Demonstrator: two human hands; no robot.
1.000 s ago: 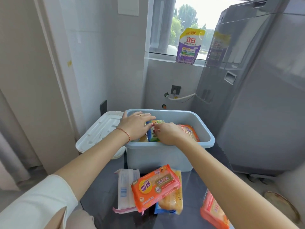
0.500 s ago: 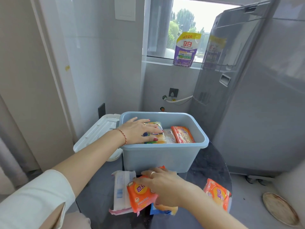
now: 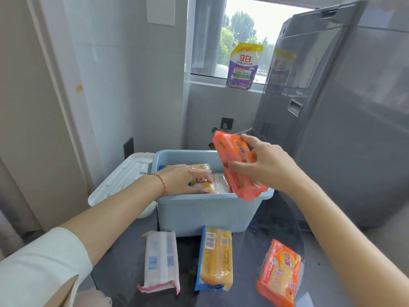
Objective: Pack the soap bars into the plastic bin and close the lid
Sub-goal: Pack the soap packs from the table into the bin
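Observation:
A light blue plastic bin [image 3: 205, 214] stands open on a dark table, with several wrapped soap bars [image 3: 218, 185] inside. My right hand [image 3: 264, 165] grips an orange soap pack [image 3: 235, 161], tilted over the bin's right side. My left hand [image 3: 188, 179] lies flat, fingers spread, on the yellow soap packs in the bin. The white lid [image 3: 124, 176] leans against the bin's left side. In front of the bin lie a white soap pack [image 3: 161, 261], a yellow soap pack [image 3: 215, 257] and an orange soap pack [image 3: 280, 271].
The dark table [image 3: 272, 224] has a rounded edge at the right. A tall grey appliance [image 3: 345, 120] stands close on the right. A purple detergent pouch [image 3: 243, 66] sits on the window sill behind. Walls close in at the left and back.
My right hand took the orange soap pack off the table pile and lifted it over the bin. My left hand stayed on the packs inside the bin.

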